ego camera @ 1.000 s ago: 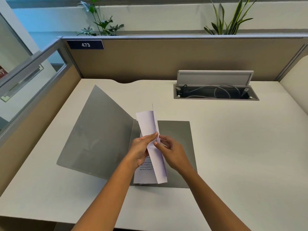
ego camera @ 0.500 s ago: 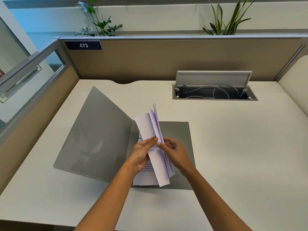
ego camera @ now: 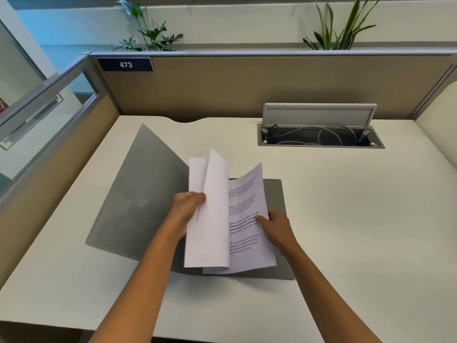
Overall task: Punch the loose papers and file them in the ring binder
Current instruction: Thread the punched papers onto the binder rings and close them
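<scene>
A grey binder lies open on the white desk, its left cover raised at a slant. Over its right half is a sheaf of white papers, opened like a book. My left hand grips the blank sheets turned to the left. My right hand rests with its thumb on the printed page at the right, holding it down over the binder's back cover. The rings of the binder are hidden under the papers. No punch is in view.
An open cable hatch with its lid up and wires inside sits at the back right of the desk. Beige partition walls close the desk at the back and left. Plants stand behind the partition.
The papers, earlier held nearly closed and upright between both hands, have been spread open. My right hand has moved right with the printed page; my left hand holds the other sheets.
</scene>
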Motion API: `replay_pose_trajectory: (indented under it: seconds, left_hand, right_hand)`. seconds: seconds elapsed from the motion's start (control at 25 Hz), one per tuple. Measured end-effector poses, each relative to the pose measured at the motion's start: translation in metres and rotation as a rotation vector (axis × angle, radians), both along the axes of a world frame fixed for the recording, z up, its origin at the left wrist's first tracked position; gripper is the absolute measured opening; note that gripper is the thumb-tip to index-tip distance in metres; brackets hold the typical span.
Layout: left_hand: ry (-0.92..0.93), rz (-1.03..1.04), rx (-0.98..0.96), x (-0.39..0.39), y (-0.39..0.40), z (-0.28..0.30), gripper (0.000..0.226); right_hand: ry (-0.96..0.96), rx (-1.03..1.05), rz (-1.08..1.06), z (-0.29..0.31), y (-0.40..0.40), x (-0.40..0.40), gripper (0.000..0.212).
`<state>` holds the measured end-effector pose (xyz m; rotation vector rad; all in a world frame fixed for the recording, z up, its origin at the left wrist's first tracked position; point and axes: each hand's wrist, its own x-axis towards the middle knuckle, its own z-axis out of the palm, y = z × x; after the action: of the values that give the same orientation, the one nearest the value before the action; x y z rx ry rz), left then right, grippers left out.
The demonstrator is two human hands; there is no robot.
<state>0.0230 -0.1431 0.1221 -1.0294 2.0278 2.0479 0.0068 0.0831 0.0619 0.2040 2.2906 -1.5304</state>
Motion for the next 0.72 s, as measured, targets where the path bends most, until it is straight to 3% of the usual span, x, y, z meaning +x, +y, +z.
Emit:
replay_pose_trajectory:
  seconds: [0.16,0.4,0.52,0.72]
  left_hand:
    - [-0.037,0.019,-0.318,0.004,-0.054,0.024,0.005]
    - [-0.237,0.028,-0.705,0.011,-0.090,0.029,0.030]
    - [-0.229,0.004,-0.785,0.015,-0.085,0.030,0.027]
    - [-0.173,-0.026,-0.907,0.018,-0.081,0.032,0.050]
  right_hand:
    - [-0.050,0.078,-0.032,-0.015,0.012,0.000,0.024]
    - [-0.105,0.117,-0.049,-0.031,0.022,0.003,0.033]
    - [-0.105,0.135,-0.042,-0.031,0.022,0.004,0.035]
    - [-0.086,0.153,-0.039,-0.026,0.019,0.004,0.034]
